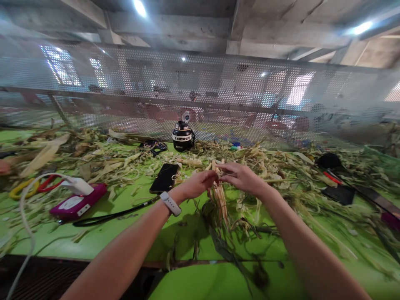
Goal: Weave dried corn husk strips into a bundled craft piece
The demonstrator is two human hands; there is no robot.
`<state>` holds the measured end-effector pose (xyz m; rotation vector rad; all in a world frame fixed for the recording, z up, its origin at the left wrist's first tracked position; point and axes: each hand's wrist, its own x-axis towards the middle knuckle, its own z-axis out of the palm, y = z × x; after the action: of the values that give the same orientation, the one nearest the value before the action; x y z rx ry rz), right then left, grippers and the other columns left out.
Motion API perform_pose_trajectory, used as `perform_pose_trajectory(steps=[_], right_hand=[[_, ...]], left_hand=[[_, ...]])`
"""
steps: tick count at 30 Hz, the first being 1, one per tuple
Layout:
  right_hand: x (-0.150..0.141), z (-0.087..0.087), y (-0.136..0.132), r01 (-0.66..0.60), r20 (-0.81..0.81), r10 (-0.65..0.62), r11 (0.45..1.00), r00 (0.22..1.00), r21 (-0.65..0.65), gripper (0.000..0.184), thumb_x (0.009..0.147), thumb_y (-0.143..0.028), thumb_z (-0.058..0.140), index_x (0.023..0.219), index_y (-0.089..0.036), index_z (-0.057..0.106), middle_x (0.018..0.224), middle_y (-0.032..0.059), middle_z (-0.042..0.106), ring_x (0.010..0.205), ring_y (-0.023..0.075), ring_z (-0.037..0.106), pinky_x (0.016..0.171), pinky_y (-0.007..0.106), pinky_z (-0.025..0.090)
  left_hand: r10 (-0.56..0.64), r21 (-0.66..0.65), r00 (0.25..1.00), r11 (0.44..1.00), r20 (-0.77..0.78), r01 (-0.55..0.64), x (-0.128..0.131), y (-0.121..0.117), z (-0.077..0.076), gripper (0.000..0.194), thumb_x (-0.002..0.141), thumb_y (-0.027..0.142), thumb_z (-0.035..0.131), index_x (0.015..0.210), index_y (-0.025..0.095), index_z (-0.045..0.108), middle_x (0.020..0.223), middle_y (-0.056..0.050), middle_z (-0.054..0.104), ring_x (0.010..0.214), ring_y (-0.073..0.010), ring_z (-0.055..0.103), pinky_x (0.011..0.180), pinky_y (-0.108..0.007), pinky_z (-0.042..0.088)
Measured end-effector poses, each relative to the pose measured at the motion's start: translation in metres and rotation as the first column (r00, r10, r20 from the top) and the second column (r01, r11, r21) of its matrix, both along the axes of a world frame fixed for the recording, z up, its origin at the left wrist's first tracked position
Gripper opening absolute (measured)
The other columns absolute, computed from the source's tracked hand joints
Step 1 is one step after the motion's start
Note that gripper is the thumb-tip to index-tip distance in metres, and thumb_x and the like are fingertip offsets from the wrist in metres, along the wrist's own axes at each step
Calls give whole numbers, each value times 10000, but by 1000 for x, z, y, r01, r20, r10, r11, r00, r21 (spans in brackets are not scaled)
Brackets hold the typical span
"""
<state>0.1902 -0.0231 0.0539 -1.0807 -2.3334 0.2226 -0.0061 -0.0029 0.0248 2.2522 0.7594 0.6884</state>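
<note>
A bundle of pale corn husk strips (pixel 220 202) hangs between my two hands, its frayed ends pointing down toward the green table. My left hand (pixel 201 184), with a light watch strap on the wrist, is closed around the upper part of the bundle. From the other side my right hand (pixel 240 177) pinches at its top, thumb and fingers bent toward the left hand. Part of the grip is hidden behind the fingers. Darker dried leaves (pixel 223 246) lie below the bundle, reaching over the table's front edge.
Loose husks (pixel 271 162) cover much of the green table (pixel 125 233). A black phone (pixel 164 178) and a black jug (pixel 183 137) stand out left of centre. At left are a magenta box (pixel 78 204), a white plug and scissors (pixel 23 189). A perforated screen (pixel 212 91) runs behind.
</note>
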Motion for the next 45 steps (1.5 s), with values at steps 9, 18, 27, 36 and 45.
perform_pose_trajectory(steps=[9,18,27,36,45], right_hand=[[2,12,-10,133,62,-130,990,990,-48,232,866,-342,518,952,-172,651,941,74,679,855,188,619,736,294,459],[-1,14,-12,-68,79,79,990,994,-126,373,867,-221,472,1215,-183,600,1135,88,664,1025,193,610,898,335,464],[6,18,-14,25,73,-11,980,997,-199,212,809,-241,562,933,-169,719,798,26,722,713,155,639,669,258,470],[9,4,-3,-76,115,94,986,989,-150,246,847,-266,542,998,-208,727,837,33,736,714,137,639,636,219,416],[4,-2,2,-43,30,49,987,998,-156,282,828,-230,539,1053,-182,702,968,70,727,859,175,660,769,274,473]], left_hand=[[36,65,997,997,-69,-32,-2,2,1,223,886,253,350,874,162,554,745,-10,547,631,-112,462,593,-222,382],[-56,95,994,993,-98,65,-3,0,-3,234,895,260,355,959,155,554,832,-37,610,682,-120,500,644,-229,411],[-20,125,988,991,-151,39,-5,-1,5,246,900,269,349,875,164,570,740,-5,556,636,-113,451,615,-228,362],[-96,107,981,988,-169,115,-7,-2,5,227,875,200,360,855,160,582,734,-10,555,656,-118,477,631,-224,373],[-58,40,991,997,-118,63,-9,-1,9,201,874,240,395,836,164,578,733,-4,559,663,-116,465,644,-228,379]])
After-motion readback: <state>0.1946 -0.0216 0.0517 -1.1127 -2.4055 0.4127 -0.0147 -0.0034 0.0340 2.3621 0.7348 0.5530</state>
